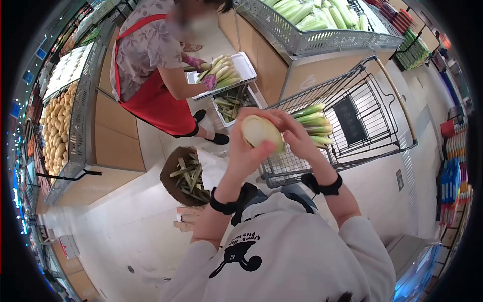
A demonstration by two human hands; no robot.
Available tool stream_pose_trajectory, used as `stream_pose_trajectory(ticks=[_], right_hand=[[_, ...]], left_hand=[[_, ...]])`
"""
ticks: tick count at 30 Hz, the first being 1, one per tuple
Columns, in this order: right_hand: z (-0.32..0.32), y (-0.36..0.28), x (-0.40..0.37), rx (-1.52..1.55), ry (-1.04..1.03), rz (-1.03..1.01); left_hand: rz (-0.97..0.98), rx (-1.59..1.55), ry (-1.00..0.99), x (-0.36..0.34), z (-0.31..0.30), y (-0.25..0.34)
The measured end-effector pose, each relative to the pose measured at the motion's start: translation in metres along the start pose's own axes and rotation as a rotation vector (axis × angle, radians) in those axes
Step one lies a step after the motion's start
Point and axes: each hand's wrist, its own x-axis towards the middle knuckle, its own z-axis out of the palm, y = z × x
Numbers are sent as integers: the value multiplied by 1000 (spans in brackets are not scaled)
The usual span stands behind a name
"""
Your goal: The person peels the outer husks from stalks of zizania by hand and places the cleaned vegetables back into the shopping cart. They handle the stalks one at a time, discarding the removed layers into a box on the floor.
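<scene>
Above the near end of the shopping cart, my hands hold a pale, round vegetable [262,132] with a smooth, whitish oval face turned up; its exact kind is not clear. My left hand [246,152] wraps around its near left side, thumb lying across the lower edge. On the other side my right hand [300,138] curves around it, fingers at its upper right. Part of the vegetable is hidden by my fingers. Just past my right hand, several green-and-white stalks [313,123] lie in the wire shopping cart [347,153].
At upper left, a co-worker in a red apron [161,108] handles pale stalks [225,71] over a white tray [245,63]. Trimmings fill a crate [221,113] and cardboard box [168,176]. Potatoes [56,131] lie on the left stand; a green-vegetable display [332,38] stands behind the cart.
</scene>
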Motion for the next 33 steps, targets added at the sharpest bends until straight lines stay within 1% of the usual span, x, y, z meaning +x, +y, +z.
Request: stream_pose_trajectory(ticks=[1,2,3,4,5,6,7,8,9,11,12,14,15,17,18,20,27,29,30,32,33], right_hand=[[10,-5,-5,2,3,-5],[19,-7,-12,-240,117,-156],[27,-9,-17,-483,230,-304],[40,-10,-17,-612,310,-301],[44,-2,-19,-612,315,-299],[44,12,-21,-516,383,-219],[43,21,-20,-420,447,-146],[42,26,-17,-324,518,-263],[42,24,-18,-322,519,-263],[42,20,-18,-354,502,-339],[44,20,-19,-352,503,-341],[46,20,-20,-348,554,-368],[44,22,-20,-350,554,-369],[42,30,-22,-249,506,-457],[43,30,-22,-249,506,-457],[46,29,-25,-284,560,-404],[44,36,-32,-319,586,-298],[46,35,-28,-204,617,-345],[42,34,-27,-206,619,-351],[33,33,-30,-266,510,-303],[30,34,-30,-264,512,-303]], left_hand=[[90,151,260,-1,5,1],[137,123,419,1,13,-1],[139,123,419,3,18,-1],[180,183,447,4,22,-2],[219,243,472,3,25,-1],[215,242,467,3,26,1],[166,197,405,5,26,3],[115,154,345,5,27,5],[114,156,344,6,29,9],[141,194,262,8,32,18],[141,196,260,7,32,19],[132,224,214,6,31,22],[133,223,213,6,34,25],[95,280,257,5,40,32],[95,280,256,5,41,31],[87,166,286,4,43,28],[98,200,255,9,38,10],[44,144,375,8,36,-6],[48,143,370,9,34,-8],[-45,-12,332,9,29,-8],[-46,-11,330,10,28,-4]])
